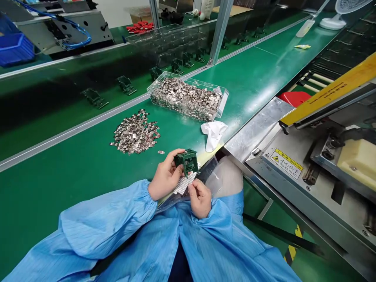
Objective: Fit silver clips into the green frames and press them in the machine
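Observation:
My left hand (166, 176) is closed around a small dark green plastic frame (187, 161), which it holds up above my lap at the table's edge. Just below the frame lies a white sheet of small labels (185, 182), printed in rows. At the lower right side of this sheet, my right hand (200, 199) has thumb and forefinger pinched together. Whatever may be between those fingertips is too small to make out. Under the sheet are yellow paper (209, 155) and a clear plastic bag (212, 178).
Small metal pieces form a pile (133, 135) on the green table. More fill a clear tray (185, 98) beside a crumpled white cloth (214, 133). Several green frames (126, 85) stand along the line behind the rail. A machine with a warning label (286, 162) is at right.

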`<action>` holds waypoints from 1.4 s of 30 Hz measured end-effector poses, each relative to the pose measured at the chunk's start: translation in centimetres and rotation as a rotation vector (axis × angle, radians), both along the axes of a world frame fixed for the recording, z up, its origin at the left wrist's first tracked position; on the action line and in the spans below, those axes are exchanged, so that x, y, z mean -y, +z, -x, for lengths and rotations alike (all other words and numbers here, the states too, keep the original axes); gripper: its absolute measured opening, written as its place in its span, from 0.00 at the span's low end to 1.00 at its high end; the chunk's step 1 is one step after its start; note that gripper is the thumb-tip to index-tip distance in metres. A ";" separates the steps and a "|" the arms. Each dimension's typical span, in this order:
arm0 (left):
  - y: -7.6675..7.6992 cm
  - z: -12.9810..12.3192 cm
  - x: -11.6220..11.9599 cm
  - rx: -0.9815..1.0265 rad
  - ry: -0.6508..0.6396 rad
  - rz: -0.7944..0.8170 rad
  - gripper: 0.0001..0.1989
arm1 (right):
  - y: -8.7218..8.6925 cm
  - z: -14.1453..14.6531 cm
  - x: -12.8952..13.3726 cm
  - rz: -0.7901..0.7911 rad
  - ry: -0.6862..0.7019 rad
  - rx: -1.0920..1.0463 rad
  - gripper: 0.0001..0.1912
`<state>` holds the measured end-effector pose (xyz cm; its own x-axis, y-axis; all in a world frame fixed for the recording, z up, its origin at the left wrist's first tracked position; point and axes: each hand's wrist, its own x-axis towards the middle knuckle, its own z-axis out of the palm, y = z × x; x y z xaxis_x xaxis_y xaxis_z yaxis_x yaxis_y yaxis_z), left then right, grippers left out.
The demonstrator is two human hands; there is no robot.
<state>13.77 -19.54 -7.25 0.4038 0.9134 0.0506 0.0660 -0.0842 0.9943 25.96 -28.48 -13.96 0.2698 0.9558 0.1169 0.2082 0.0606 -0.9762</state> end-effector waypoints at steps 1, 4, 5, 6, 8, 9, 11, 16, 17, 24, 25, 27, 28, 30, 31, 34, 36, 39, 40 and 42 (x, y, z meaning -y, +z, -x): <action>0.0 0.0 -0.1 -0.012 -0.001 -0.010 0.22 | -0.1 -0.1 -0.1 -0.002 0.022 0.026 0.18; -0.1 0.0 -0.3 -0.015 0.005 -0.015 0.22 | -0.2 -0.8 -0.4 0.031 0.130 0.097 0.19; -0.1 0.0 -0.3 -0.007 0.008 -0.010 0.22 | -0.3 -1.2 -0.5 0.055 0.175 0.120 0.18; -0.2 0.0 -0.3 0.002 0.013 -0.004 0.22 | -0.2 -1.6 -0.5 0.082 0.218 0.145 0.18; -0.3 0.1 -0.4 0.016 0.022 0.003 0.23 | 0.1 -2.7 -0.5 0.135 0.275 0.193 0.16; -0.4 0.1 -0.4 0.019 0.026 0.001 0.23 | 0.6 -3.3 -0.5 0.155 0.285 0.216 0.14; -0.4 0.2 -0.4 0.022 0.031 -0.009 0.23 | 2.0 -4.4 -0.4 0.177 0.277 0.254 0.12; 0.3 0.3 -0.3 0.028 0.018 -0.066 0.21 | 7.2 -5.3 -0.7 0.131 0.103 0.130 0.06; 0.4 0.3 -0.2 0.029 0.013 -0.077 0.21 | 7.9 -5.1 -1.1 0.098 0.089 0.080 0.06; 0.5 0.3 0.4 0.024 -0.004 -0.097 0.21 | 9.0 -2.4 -4.2 -0.180 -0.039 0.100 0.04; 0.5 0.4 0.5 0.020 -0.008 -0.098 0.21 | 8.8 -2.1 -4.4 -0.171 -0.063 0.117 0.04; 0.6 0.3 0.6 0.005 -0.013 -0.105 0.21 | 8.6 -1.7 -4.5 -0.151 -0.080 0.147 0.05; 0.6 0.3 0.7 -0.003 -0.014 -0.110 0.21 | 8.6 -1.5 -4.5 -0.143 -0.084 0.156 0.05; 0.7 0.2 0.9 -0.017 -0.008 -0.124 0.20 | 8.5 -1.3 -4.3 -0.136 -0.104 0.162 0.06; 0.7 0.2 1.1 -0.022 0.000 -0.132 0.20 | 8.5 -1.2 -4.2 -0.134 -0.119 0.157 0.06; 0.5 0.1 1.5 -0.028 0.028 -0.162 0.19 | 8.3 -0.8 -4.2 -0.126 -0.157 0.106 0.08; 0.3 0.1 1.7 -0.025 0.036 -0.184 0.19 | 8.1 -0.7 -4.2 -0.123 -0.157 0.038 0.10; 0.4 0.2 1.7 -0.024 0.013 -0.190 0.20 | 7.9 -1.2 -4.2 -0.089 -0.083 -0.124 0.12; 0.7 0.2 1.7 -0.025 -0.002 -0.177 0.20 | 8.0 -1.6 -4.1 -0.071 -0.037 -0.181 0.12; 1.7 0.0 1.6 -0.025 -0.038 -0.133 0.21 | 8.4 -3.1 -3.5 -0.069 0.047 -0.229 0.10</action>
<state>13.82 -21.19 -5.52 0.4403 0.8836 0.1593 0.0852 -0.2178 0.9723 29.02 -24.97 -5.56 0.2523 0.9598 0.1232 -0.0227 0.1331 -0.9908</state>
